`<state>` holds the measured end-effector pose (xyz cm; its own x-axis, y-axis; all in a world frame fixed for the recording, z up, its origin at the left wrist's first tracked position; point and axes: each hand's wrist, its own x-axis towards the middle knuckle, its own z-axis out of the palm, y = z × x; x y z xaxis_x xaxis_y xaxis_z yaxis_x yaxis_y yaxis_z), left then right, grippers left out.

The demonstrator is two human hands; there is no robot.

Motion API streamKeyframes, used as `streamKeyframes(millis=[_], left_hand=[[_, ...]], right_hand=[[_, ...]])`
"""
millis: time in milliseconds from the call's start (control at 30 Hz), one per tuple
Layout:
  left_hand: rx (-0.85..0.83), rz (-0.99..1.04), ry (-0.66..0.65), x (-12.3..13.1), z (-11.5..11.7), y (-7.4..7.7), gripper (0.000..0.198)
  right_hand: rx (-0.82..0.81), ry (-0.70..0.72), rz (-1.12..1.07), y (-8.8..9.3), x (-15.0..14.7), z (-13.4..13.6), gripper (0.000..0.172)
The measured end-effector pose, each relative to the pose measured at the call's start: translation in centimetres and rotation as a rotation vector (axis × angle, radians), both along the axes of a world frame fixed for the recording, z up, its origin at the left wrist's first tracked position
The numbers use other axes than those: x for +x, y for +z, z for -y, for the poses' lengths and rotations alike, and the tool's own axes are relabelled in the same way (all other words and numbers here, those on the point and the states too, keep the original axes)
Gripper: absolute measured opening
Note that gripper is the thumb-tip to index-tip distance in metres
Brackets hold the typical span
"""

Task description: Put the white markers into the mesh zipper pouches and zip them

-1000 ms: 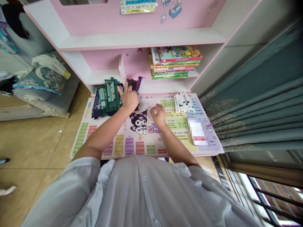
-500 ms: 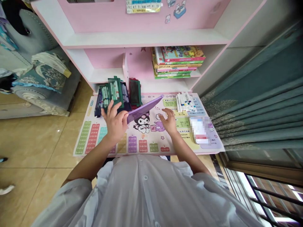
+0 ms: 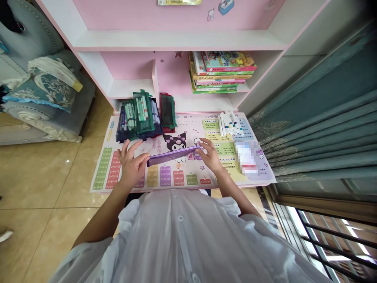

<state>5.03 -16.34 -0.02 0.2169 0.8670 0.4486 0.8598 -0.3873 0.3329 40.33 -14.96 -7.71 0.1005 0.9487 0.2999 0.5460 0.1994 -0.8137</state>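
Note:
A purple zippered pouch (image 3: 172,155) is stretched between my two hands above the printed desk mat. My left hand (image 3: 131,163) pinches its left end between thumb and finger, the other fingers spread. At the opposite end, by the zip pull, my right hand (image 3: 209,153) grips the corner with thumb and fingertips. The pouch looks thin and flat, and I see mostly its top edge. Behind my left hand lie green and navy mesh pouches (image 3: 144,112) filled with markers. Loose white markers (image 3: 230,124) lie in a pile beyond my right hand.
A dark mesh pouch with a red edge (image 3: 167,112) lies by the shelf divider (image 3: 155,78). Stacked books (image 3: 220,74) fill part of the shelf. A blurred-out phone-like item (image 3: 247,159) rests on the mat's right side. A curtain (image 3: 318,118) hangs at the right.
The purple pouch has come down toward me and levelled out. My right hand, free before, has taken hold of its right end. My left hand has moved slightly left and nearer.

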Motion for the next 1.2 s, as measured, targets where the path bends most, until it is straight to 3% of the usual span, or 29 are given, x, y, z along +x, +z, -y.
streamKeyframes(millis=[233, 500, 733, 900, 1200], left_hand=[[-0.014, 0.011, 0.063, -1.7, -0.5, -0.8, 0.029], [-0.038, 0.004, 0.091, -1.8, -0.7, -1.8, 0.026], [-0.054, 0.018, 0.108, -1.1, -0.5, -2.0, 0.022], [-0.032, 0.063, 0.062, 2.9, 0.1, -1.0, 0.022], [-0.158, -0.021, -0.27, 12.8, -0.6, -0.4, 0.018]], right_hand=[[0.073, 0.082, -0.028, -0.1, -0.9, 1.2, 0.034], [0.135, 0.026, -0.093, -2.1, -2.0, 2.8, 0.032], [0.161, -0.002, -0.089, -2.5, -2.2, 3.0, 0.034], [0.212, 0.019, -0.095, -2.9, -2.2, 3.1, 0.03], [0.221, 0.032, -0.064, -2.8, -2.5, 3.3, 0.03]])
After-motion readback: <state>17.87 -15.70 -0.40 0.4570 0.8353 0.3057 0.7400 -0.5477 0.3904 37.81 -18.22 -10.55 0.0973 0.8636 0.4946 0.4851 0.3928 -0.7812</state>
